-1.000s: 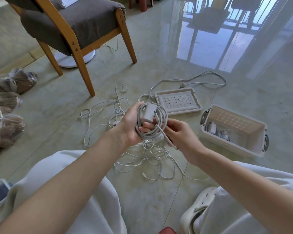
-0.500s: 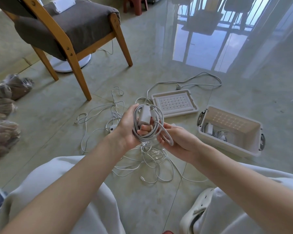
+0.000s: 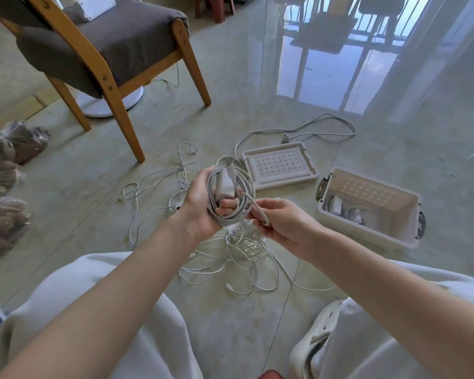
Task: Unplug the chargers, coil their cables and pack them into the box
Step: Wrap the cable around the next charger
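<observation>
Cannot read any brand or writing on the pale charger [image 3: 225,183], the box [image 3: 394,233] or the lid [image 3: 279,165]. Grips a coiled cable [image 3: 230,216] in the left hand [image 3: 200,203], fingers [image 3: 226,209] curled through the loops and clamped on them, with the charger pressed flat against the coil. Holds this bundle above the floor [image 3: 230,91] mid-scene, over a tangle of loose white cables [image 3: 244,269]. Keeps the charger's long axis running near to far, its far end tipped slightly right, and the coil drawn into an oval along the same line. Pinches the free tail [image 3: 260,214] of the cable in the right hand [image 3: 282,228], thumb and fingers closed on it just right of the coil. Shows the box on the floor to the right, mouth open upward, long axis from far left to near right, with white chargers [image 3: 337,206] in its left end. Places the lid flat on the floor, far of the hands and left of the box, and beyond it a grey cable [image 3: 298,129]. Includes a wooden chair [image 3: 107,50] far left and tied bags [image 3: 6,214] at the left edge.
</observation>
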### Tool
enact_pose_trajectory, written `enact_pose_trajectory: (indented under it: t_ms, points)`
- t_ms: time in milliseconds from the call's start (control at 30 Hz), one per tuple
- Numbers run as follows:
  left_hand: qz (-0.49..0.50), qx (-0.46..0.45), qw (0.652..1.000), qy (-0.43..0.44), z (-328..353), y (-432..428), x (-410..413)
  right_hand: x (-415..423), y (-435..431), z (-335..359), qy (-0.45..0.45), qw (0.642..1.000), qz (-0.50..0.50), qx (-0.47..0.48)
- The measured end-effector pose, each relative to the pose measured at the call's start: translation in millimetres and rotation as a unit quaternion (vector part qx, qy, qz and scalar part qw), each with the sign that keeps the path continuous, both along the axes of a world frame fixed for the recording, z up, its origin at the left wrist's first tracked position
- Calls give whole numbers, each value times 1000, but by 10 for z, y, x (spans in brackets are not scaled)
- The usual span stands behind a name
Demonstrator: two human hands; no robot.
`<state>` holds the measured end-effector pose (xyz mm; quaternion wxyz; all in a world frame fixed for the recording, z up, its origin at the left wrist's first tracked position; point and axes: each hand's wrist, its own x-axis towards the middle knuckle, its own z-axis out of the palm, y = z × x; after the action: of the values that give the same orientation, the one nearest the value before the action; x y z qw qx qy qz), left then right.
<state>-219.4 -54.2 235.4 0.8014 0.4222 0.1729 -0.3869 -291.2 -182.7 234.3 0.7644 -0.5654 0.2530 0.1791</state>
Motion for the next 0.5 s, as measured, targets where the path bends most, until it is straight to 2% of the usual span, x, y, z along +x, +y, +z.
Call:
enact_pose_trajectory:
  t_ms: [100, 167, 233, 267, 367, 500]
  points:
    - [-17, 6, 1000, 15, -15, -35, -38, -22, 19, -11, -17, 1000, 9, -20]
    - [-15, 14, 1000, 16, -15, -42, -38, -24, 37, -38, -44, 993, 16, -111]
    - [-15, 35, 999, 4, -16, -47, -36, -11, 28, -42, -109, 953, -6, -283]
    - [-17, 47, 999, -3, -18, -48, -33, -6, 25, -21, -152, 929, -23, -337]
    - [-16, 59, 998, -6, -22, -44, -23, -25, 38, 49, -239, 893, -19, -382]
    - [-29, 83, 996, -27, -54, -53, -16, -52, 49, 12, -300, 841, -2, -449]
